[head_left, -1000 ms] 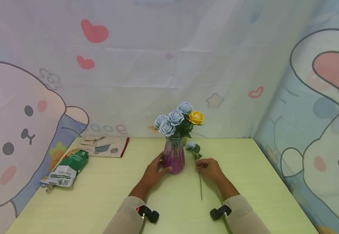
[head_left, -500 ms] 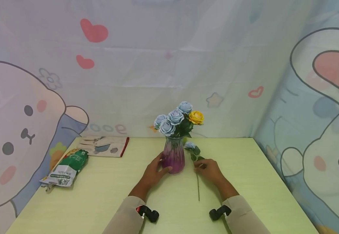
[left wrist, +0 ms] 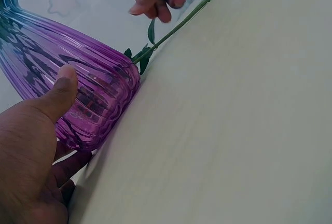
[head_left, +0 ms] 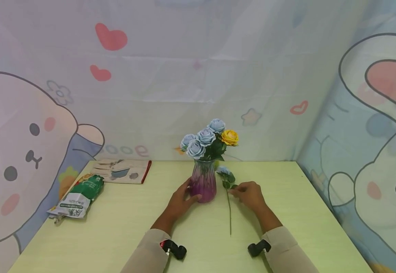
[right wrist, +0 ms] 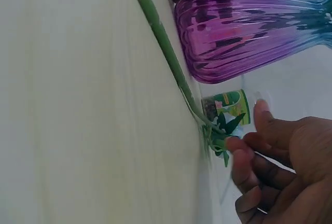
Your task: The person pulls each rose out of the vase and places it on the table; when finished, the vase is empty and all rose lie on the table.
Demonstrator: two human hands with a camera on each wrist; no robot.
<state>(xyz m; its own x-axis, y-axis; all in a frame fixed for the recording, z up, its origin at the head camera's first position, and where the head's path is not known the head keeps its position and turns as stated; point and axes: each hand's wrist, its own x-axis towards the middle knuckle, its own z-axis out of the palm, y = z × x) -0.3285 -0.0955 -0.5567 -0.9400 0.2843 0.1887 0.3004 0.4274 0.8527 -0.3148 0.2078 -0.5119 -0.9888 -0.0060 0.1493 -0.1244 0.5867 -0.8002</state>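
Note:
A glass vase (head_left: 203,185), purple at its base, stands upright near the middle of the table. It holds several light blue roses (head_left: 205,136) and one yellow rose (head_left: 230,137). My left hand (head_left: 179,204) grips the vase low down, thumb across its front in the left wrist view. Right of the vase, a single blue rose (head_left: 223,170) lies on the table, its green stem (right wrist: 167,47) pointing toward me. My right hand (head_left: 250,195) hovers beside the leaves of that stem. In the right wrist view its thumb and fingers are parted, with nothing between them.
At the table's left lie a green and white packet (head_left: 78,197) and a pair of pale work gloves (head_left: 121,171). A small container with a green and yellow label (right wrist: 228,106) stands behind the vase. A printed cloth (head_left: 170,83) hangs behind the table.
The single rose's stem has swung, its lower end shifting left. My right hand has let go of the stem and drawn slightly to the right. My left hand stays on the vase.

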